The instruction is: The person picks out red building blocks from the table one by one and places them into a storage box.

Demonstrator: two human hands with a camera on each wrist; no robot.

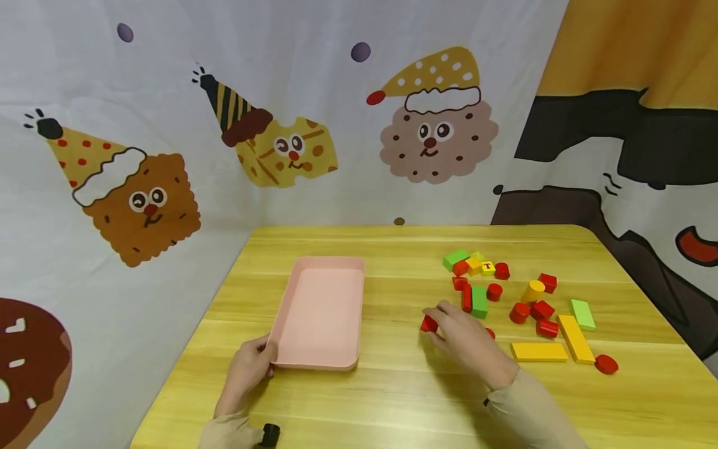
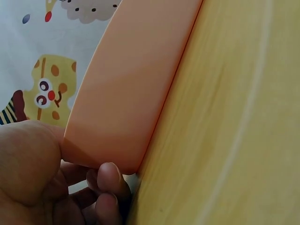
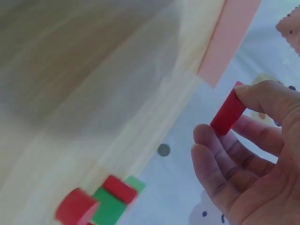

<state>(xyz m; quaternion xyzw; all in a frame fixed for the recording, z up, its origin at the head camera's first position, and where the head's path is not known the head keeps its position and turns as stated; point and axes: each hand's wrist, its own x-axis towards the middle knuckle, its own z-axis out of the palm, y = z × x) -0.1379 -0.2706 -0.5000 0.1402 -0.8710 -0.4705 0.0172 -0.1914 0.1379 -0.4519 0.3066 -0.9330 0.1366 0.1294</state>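
Observation:
A pink tray [image 1: 316,312] lies on the left part of the table. Its near left corner is in the grip of my left hand [image 1: 248,369], thumb at the rim and fingers curled by the outer wall, as the left wrist view shows. My right hand [image 1: 462,340] pinches a red block [image 3: 228,108] between thumb and fingers. In the head view this hand is to the right of the tray, beside the pile of blocks, and partly covers the red block [image 1: 429,323]. Just beyond it lie a green block [image 1: 479,302] and a narrow red block [image 1: 467,298].
Several red, yellow and green blocks are spread over the table's right side, among them a standing yellow cylinder [image 1: 533,291], a long yellow block [image 1: 539,352] and a red disc [image 1: 606,364]. A printed curtain [image 1: 348,206] hangs behind the wooden table [image 1: 392,399].

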